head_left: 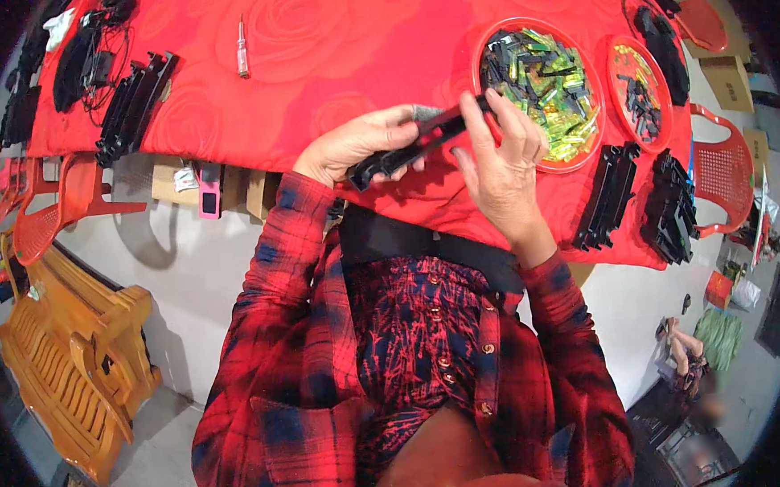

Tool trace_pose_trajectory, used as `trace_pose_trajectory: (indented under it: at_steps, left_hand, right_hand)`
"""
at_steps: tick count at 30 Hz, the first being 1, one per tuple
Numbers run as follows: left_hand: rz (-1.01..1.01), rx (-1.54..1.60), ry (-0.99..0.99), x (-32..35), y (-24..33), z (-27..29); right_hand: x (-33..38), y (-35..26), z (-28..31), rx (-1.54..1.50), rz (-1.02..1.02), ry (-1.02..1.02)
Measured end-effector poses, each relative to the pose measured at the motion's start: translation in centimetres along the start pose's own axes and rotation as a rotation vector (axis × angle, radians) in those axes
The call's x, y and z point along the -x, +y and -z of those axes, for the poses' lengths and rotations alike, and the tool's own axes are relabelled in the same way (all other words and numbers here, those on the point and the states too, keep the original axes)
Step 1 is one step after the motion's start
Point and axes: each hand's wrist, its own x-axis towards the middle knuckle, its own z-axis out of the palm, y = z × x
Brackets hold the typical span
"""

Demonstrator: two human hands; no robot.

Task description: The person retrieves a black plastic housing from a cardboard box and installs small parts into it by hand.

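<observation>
Over the near edge of the red-covered table [327, 91], a slotted black bar [441, 135] was held aslant, clear of the cloth, with its right end raised toward the bowls. Its left part was grasped by the left hand [361, 142], the thumb and fingers being closed about it. At the raised end the fingertips of the right hand [506, 165] were laid on the bar, while the thumb was held a little apart below; whether anything small was pinched there could not be told. To the right, a large red bowl [602, 97] was filled with small yellow-green and dark pieces [568, 85], and darker bits were held in a smaller red bowl [613, 96] beside it. More black parts were laid out near the right edge [606, 196] and at the far left [136, 107], and a screwdriver [242, 52] was left well apart from both hands. The step in hand was judged to be close finger work at the bar's right end. For the next move, a steady left grip and exact placing of the right fingertips seemed to be called for, with the bar's slant not disturbed.
</observation>
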Motion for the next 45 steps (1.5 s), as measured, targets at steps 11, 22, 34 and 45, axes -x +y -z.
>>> trace_pose_trajectory:
  at_steps: [11,22,34,45]
  left_hand:
    - [-0.359,0.217,0.041,-3.0,-2.9,-1.4]
    - [-0.270,0.389,0.217,-4.4,-4.0,-2.9]
    - [-0.215,0.654,-0.014,-6.0,-6.2,-1.3]
    - [-0.221,0.682,-0.015,-6.2,-6.5,-1.5]
  right_hand:
    - [2.4,1.0,-0.3,-0.013,-0.122,-0.024]
    - [1.5,5.9,-1.5,-0.167,-0.424,0.036]
    - [0.2,9.6,-4.1,0.084,-0.542,-0.088]
    - [-1.7,3.7,-1.9,-0.946,-0.682,-0.052]
